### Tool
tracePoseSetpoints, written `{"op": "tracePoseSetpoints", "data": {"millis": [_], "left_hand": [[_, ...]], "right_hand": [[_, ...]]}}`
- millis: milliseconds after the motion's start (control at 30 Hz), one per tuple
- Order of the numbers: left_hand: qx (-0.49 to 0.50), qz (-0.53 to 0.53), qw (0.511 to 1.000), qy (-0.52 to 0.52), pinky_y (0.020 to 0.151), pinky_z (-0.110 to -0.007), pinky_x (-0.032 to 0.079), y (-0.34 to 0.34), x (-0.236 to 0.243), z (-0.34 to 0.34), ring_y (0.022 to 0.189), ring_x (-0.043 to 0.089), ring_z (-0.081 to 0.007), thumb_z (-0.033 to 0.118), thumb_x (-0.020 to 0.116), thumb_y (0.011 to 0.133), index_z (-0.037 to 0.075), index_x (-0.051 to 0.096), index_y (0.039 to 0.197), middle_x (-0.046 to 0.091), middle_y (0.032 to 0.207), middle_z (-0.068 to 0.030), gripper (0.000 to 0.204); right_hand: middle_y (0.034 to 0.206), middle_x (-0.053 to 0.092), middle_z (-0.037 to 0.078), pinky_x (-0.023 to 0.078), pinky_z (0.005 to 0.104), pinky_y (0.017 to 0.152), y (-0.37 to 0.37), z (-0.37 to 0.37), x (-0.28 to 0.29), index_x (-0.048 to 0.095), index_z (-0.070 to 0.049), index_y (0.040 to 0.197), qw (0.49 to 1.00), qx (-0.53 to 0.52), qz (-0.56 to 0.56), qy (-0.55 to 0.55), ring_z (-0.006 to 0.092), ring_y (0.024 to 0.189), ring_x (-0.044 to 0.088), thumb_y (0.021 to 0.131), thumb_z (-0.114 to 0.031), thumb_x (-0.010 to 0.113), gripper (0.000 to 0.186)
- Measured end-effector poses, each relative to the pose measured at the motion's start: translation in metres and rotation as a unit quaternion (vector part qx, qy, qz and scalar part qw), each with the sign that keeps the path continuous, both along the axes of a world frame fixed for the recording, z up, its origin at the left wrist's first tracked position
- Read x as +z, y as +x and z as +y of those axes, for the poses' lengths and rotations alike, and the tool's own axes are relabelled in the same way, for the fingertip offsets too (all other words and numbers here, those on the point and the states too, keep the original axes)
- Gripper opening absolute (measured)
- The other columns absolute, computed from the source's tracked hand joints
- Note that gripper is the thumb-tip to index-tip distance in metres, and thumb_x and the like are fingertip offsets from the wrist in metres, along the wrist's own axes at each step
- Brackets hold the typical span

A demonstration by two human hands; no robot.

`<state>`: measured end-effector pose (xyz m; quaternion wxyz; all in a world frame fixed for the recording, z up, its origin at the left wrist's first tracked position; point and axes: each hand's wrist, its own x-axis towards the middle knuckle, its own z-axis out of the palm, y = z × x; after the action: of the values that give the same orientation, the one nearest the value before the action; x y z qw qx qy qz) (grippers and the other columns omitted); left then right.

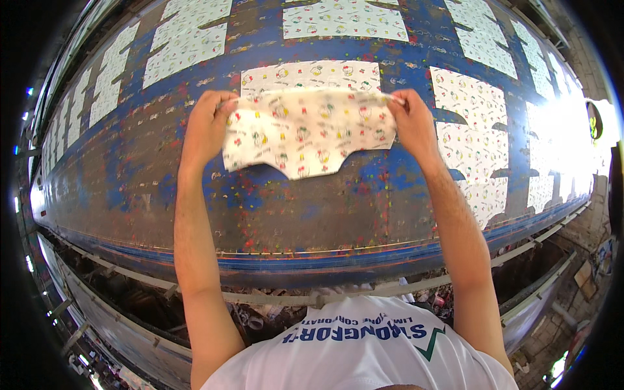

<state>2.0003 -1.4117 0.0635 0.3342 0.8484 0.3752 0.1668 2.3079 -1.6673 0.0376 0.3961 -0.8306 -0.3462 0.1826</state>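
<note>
My left hand [212, 120] pinches the upper left corner of a white cut fabric piece [302, 133] printed with small cartoon figures in red, yellow and green. My right hand [409, 120] pinches its upper right corner, so the piece is stretched between them, notched lower edge toward me, somewhat blurred. Just behind it a matching piece [309, 75] lies on the long paint-spattered blue and brown table [305, 214], its lower part hidden by the held one.
More printed pieces lie in rows at the back [344, 19], far left [110, 75] and right [468, 143]. A metal rail [136, 276] runs below the table's near edge, above a cluttered floor. Glare covers the far right.
</note>
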Motion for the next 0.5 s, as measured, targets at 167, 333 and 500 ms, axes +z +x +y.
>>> {"op": "tracePoseSetpoints", "data": {"millis": [167,333,500], "left_hand": [[0.013,0.077,0.997,0.022,0.090,-0.035,0.052,0.048,-0.047,0.067,0.098,0.067,-0.0231,0.018,0.064,0.103,0.003,0.069,0.117,0.071,0.110,-0.0124,0.021],[0.028,0.100,0.994,0.031,0.089,-0.038,0.053,0.067,-0.089,0.095,0.102,0.069,-0.0239,0.024,0.071,0.098,0.004,0.071,0.117,0.074,0.112,-0.0157,0.027],[-0.026,0.144,0.987,0.070,0.082,-0.038,0.052,0.064,-0.096,0.110,0.089,0.066,-0.0244,0.027,0.076,0.095,0.004,0.073,0.113,0.068,0.098,-0.0121,0.029]], "right_hand": [[0.106,0.076,0.019,0.055,0.0452,0.087,0.033,0.071,-0.021,0.069,-0.004,0.114,0.999,-0.015,-0.035,-0.037,0.0370,0.100,0.072,0.099,-0.022,0.068,0.024],[0.107,0.076,0.018,0.055,0.0488,0.091,0.054,0.100,-0.048,0.071,-0.005,0.110,0.991,-0.008,-0.062,-0.122,0.0375,0.105,0.072,0.096,-0.024,0.066,0.024],[0.108,0.075,0.021,0.056,0.0493,0.092,0.062,0.107,-0.065,0.074,-0.007,0.104,0.982,0.002,-0.110,-0.151,0.0388,0.106,0.071,0.090,-0.026,0.063,0.026]]}}
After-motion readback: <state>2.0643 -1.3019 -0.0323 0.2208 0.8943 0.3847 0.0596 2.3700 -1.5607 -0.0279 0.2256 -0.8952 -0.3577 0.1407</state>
